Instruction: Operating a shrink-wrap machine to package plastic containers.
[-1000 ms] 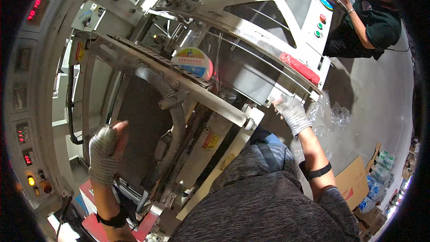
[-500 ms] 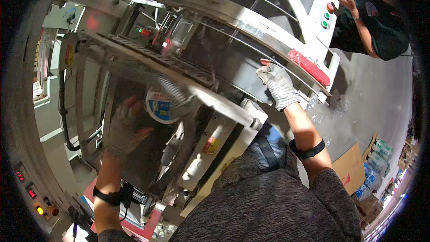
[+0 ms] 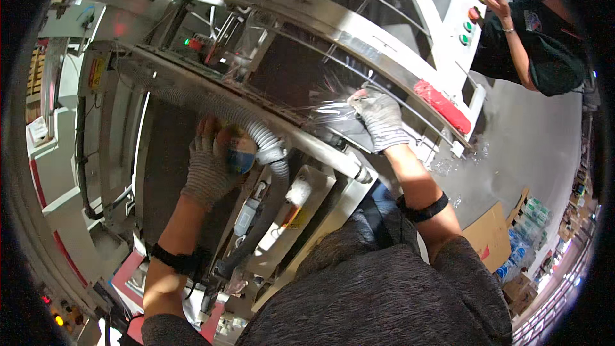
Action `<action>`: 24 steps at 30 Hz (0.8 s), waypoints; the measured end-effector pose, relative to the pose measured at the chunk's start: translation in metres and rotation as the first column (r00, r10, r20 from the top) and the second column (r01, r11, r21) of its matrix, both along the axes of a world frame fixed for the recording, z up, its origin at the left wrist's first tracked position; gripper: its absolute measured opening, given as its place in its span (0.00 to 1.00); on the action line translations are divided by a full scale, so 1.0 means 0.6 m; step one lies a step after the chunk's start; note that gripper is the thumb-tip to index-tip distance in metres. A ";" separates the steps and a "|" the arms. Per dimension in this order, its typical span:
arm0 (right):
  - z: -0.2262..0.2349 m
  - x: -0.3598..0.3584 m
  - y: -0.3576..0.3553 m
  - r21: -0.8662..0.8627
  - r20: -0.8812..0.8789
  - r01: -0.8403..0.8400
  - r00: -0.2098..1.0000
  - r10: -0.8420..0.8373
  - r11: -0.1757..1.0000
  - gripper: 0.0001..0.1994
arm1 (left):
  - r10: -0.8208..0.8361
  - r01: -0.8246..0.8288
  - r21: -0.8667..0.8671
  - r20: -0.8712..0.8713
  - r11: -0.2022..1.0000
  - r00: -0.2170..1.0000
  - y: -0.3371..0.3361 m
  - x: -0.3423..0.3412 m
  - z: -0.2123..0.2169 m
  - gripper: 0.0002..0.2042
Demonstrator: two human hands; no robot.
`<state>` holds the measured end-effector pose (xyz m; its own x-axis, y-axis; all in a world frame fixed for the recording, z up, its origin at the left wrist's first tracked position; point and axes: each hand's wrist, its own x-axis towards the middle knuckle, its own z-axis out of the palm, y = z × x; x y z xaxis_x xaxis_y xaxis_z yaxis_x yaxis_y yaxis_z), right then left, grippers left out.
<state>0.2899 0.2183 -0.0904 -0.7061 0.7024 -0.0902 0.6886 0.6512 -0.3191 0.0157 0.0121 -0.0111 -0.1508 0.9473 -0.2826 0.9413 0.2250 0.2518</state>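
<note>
Pack [image 3: 242,155] at left hand [image 3: 210,168], just left of hose [image 3: 261,134]; film [image 3: 334,110] just left of right hand [image 3: 379,116]; machine frame [image 3: 430,13] ahead; co-worker [image 3: 541,32] far right; cardboard [image 3: 487,238] on floor [image 3: 519,147], right.

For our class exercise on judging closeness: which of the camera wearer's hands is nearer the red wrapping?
Right. The right hand is just left of the red wrapping, without touching it; the left hand is much farther left and lower.

A dark, flat machine bed [image 3: 163,154] lies beneath a round, blue-and-yellow printed container [image 3: 241,154]; whether the two touch is unclear. On the smooth grey floor [image 3: 522,138] lie crumpled clear plastic scraps [image 3: 443,165], a flat brown cardboard piece [image 3: 487,236] and blue-and-clear plastic-wrapped packs [image 3: 514,263].
</note>
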 end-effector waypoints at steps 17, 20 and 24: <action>-0.020 0.002 -0.001 -0.637 -0.247 0.206 0.858 -0.449 0.743 0.17 | -0.099 0.113 0.001 -0.481 0.994 0.871 -0.312 -0.118 -0.038 0.35; 0.023 0.033 -0.018 -0.393 -0.130 0.269 0.930 -0.343 0.879 0.23 | -0.210 0.115 -0.244 -0.407 0.963 0.889 -0.374 -0.119 0.026 0.31; 0.081 0.111 -0.096 -0.453 -0.127 0.357 0.881 -0.455 0.817 0.16 | 0.334 -0.365 -0.105 -0.229 0.925 0.914 -0.392 -0.091 0.105 0.31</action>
